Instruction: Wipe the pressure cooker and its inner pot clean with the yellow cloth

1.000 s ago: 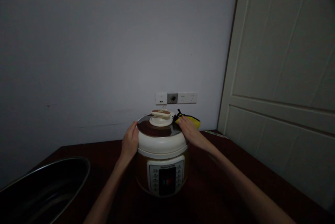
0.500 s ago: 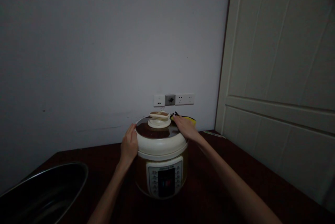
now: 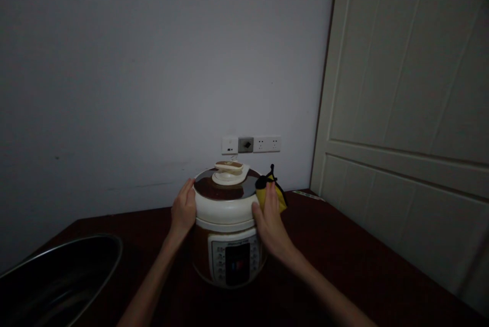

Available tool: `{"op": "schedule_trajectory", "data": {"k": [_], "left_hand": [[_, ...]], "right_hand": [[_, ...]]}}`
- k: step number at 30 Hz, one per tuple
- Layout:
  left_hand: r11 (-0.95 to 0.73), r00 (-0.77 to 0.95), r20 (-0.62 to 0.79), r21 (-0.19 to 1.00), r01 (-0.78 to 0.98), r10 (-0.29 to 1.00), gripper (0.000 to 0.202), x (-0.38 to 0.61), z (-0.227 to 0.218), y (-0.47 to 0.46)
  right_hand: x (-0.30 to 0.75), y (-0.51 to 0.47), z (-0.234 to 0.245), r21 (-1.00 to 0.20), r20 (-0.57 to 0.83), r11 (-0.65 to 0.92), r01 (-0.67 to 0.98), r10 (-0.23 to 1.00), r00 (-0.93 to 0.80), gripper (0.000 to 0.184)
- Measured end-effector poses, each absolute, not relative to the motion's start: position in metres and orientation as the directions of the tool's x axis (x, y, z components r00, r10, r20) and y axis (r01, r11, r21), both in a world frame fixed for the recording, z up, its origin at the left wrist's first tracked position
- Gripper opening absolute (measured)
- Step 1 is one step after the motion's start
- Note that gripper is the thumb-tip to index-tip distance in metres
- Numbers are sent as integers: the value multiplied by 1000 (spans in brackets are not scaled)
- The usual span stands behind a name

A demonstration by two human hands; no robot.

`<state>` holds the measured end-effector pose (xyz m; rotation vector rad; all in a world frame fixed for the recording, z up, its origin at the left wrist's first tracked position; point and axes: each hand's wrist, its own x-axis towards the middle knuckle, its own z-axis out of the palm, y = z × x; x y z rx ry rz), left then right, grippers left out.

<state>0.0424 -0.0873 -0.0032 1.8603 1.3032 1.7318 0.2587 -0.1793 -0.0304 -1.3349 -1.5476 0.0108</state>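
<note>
A white and brown electric pressure cooker (image 3: 225, 211) stands upright before me, its control panel facing me. My left hand (image 3: 184, 208) lies against the left side of its lid, fingers stretched out along the rim. At the right side of the lid, my right hand (image 3: 272, 220) presses a yellow cloth with black edging (image 3: 281, 201) against the cooker, fingers pointing up. Part of the cloth is hidden behind that hand. On top of the lid sits a handle (image 3: 228, 166) with a brown inlay.
A large metal basin (image 3: 120, 253) stands at the lower left on the dark red table (image 3: 328, 245). Wall sockets (image 3: 266, 143) are behind the cooker. A white panelled door (image 3: 397, 174) rises at the right. A thin patterned strip (image 3: 308, 195) lies near the wall.
My right hand has moved with the cloth from the lid's top down to its right side. More of the cloth shows now. My left hand has kept its place on the cooker.
</note>
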Motion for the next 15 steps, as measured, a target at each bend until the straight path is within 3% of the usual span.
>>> {"op": "schedule_trajectory", "data": {"k": [3, 6, 8, 11, 15], "left_hand": [[-553, -128, 648, 723, 413, 751, 50, 43, -4, -86], [-554, -137, 645, 730, 401, 751, 49, 43, -5, -85], [-552, -144, 645, 732, 399, 750, 49, 44, -5, -85], [-550, -154, 643, 736, 394, 750, 49, 43, -5, -85], [-539, -151, 630, 746, 392, 761, 50, 43, -3, -86]], "right_hand": [[271, -159, -13, -678, 621, 371, 635, 751, 224, 72], [258, -169, -22, -675, 634, 360, 645, 730, 256, 71], [242, -187, -38, -605, 676, 365, 708, 705, 214, 72], [227, -209, -57, -410, 752, 394, 823, 657, 60, 82], [235, -209, -44, -258, 778, 418, 871, 625, -70, 83]]}}
